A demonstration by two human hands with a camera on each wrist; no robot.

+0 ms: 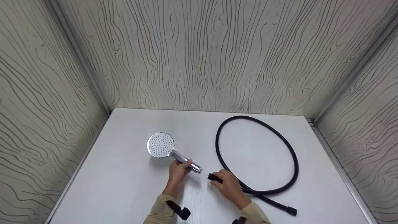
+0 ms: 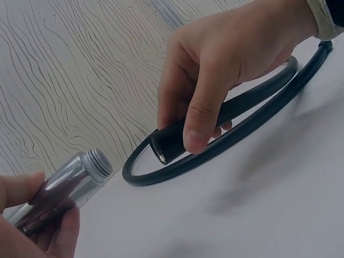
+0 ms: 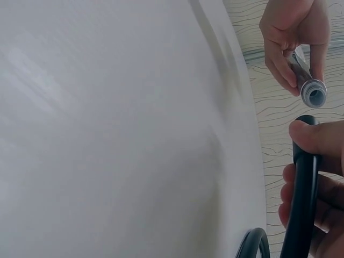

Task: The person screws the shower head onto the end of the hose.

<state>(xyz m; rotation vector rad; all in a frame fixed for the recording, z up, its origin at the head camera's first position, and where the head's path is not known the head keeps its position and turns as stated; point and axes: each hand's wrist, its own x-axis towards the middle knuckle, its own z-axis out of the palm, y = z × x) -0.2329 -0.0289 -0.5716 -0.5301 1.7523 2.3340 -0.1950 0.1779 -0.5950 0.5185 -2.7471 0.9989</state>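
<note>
My left hand [image 1: 178,171] grips the chrome handle of a shower head [image 1: 160,145], whose round white spray face is turned up toward the head camera. The handle's threaded end [image 2: 99,165] points toward the other hand. In my right hand [image 1: 229,184], thumb and fingers pinch the black end fitting [image 2: 167,142] of a shower hose [image 1: 295,161]. A short gap separates this fitting from the threaded end, the two facing each other. Both are held above the table, with shadows beneath them.
The hose lies in a large loop on the right half of the white table [image 1: 124,186]. Its other end fitting [image 1: 291,211] rests near the front right. Wood-patterned panels [image 1: 199,56] stand behind the table and on both sides.
</note>
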